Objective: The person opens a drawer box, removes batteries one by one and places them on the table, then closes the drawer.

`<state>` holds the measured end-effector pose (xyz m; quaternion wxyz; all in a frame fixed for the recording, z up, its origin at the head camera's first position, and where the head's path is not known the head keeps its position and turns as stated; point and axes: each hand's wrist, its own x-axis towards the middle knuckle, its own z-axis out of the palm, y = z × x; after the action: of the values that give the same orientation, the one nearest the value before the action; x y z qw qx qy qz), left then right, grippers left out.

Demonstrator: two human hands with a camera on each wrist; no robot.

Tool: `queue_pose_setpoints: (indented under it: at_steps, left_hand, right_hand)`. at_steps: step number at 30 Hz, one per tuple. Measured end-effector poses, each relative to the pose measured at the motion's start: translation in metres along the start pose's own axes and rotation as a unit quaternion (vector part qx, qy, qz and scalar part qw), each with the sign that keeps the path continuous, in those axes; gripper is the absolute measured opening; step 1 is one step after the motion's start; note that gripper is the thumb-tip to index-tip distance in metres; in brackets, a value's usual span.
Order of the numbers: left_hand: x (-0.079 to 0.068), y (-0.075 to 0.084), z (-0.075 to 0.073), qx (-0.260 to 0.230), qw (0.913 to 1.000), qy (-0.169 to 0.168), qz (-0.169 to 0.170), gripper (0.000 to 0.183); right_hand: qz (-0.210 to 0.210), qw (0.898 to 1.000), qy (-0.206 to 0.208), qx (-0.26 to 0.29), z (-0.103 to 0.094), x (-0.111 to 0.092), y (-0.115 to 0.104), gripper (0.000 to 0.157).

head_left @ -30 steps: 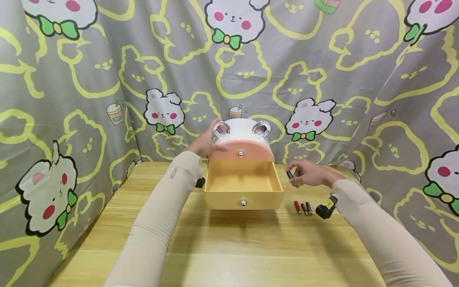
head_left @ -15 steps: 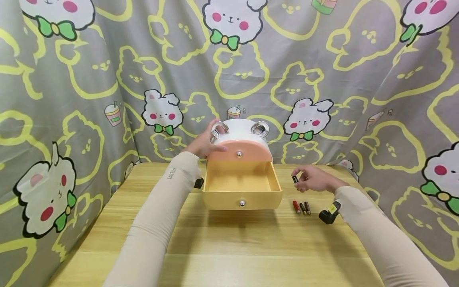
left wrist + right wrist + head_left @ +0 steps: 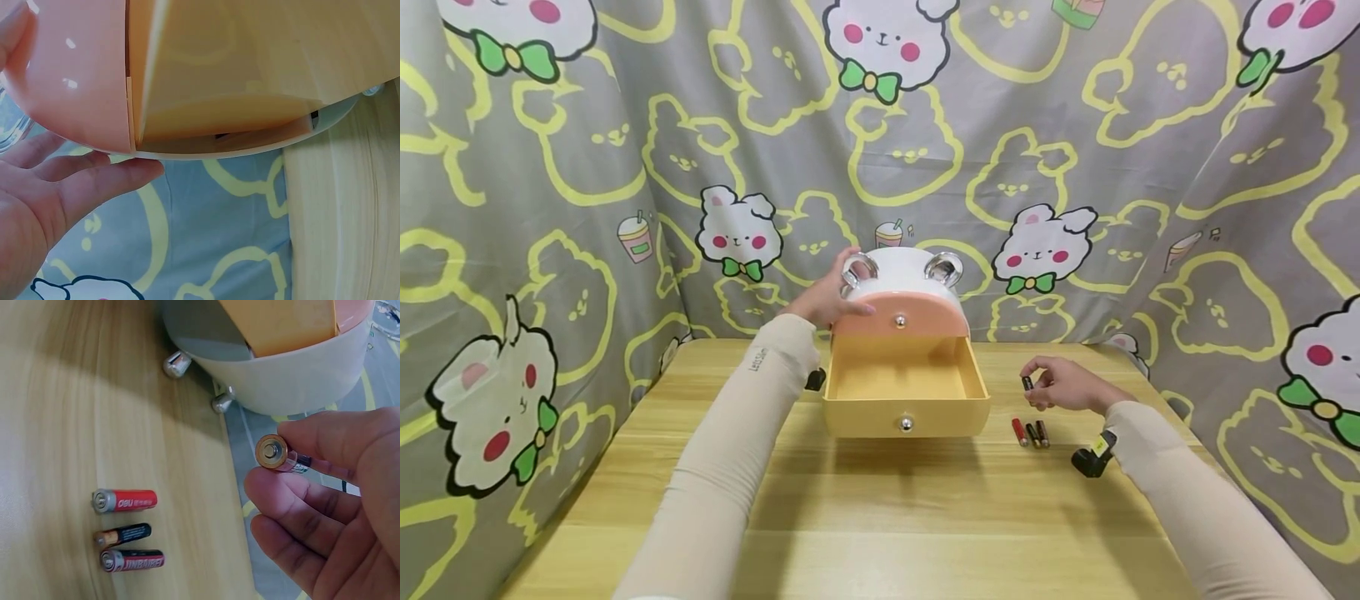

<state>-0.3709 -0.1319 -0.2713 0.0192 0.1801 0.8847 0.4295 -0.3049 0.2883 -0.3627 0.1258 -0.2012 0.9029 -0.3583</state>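
Note:
A small white drawer cabinet [image 3: 904, 271] with clear ring ears and a pink upper drawer [image 3: 880, 315] stands on the table. Its yellow lower drawer [image 3: 865, 418] is pulled out, with a bare inside. My left hand [image 3: 822, 300] holds the cabinet's left side, thumb on the pink front and fingers along the side wall. To the right of the cabinet, my right hand [image 3: 1067, 385] pinches a battery [image 3: 272, 452] between thumb and fingers, its button end towards the right wrist camera. Below that hand lie a red battery [image 3: 134, 500], a slimmer black battery [image 3: 128, 535] and a dark red-and-black battery [image 3: 134, 560].
The wooden table [image 3: 925, 533] runs to a patterned curtain [image 3: 805, 150] at the back and sides. Short silvery feet [image 3: 177, 364] hold up the cabinet. A black wrist camera [image 3: 1093, 457] sits under the right sleeve.
My right hand has drawn away from the drawer, to the right and a little nearer, still pinching the battery. The left hand, the cabinet and the three lying batteries stay put.

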Motion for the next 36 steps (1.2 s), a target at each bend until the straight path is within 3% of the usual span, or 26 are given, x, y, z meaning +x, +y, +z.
queue_pose_setpoints:
  at_steps: [7, 34, 36]
  left_hand:
    - [-0.001, 0.001, -0.001, 0.016, 0.9999, 0.0, 0.002, 0.111]
    - [-0.001, 0.001, 0.0, -0.02, 0.9996, -0.017, 0.011, 0.111]
    - [-0.007, 0.01, -0.002, -0.023, 0.9994, -0.023, 0.008, 0.11]
  right_hand:
    - [0.006, 1.0, 0.007, 0.015, 0.003, -0.003, 0.011, 0.033]
    - [0.039, 0.998, 0.032, 0.04, 0.016, -0.014, 0.054, 0.037]
    - [0.042, 0.998, 0.031, 0.041, 0.017, -0.015, 0.056, 0.036]
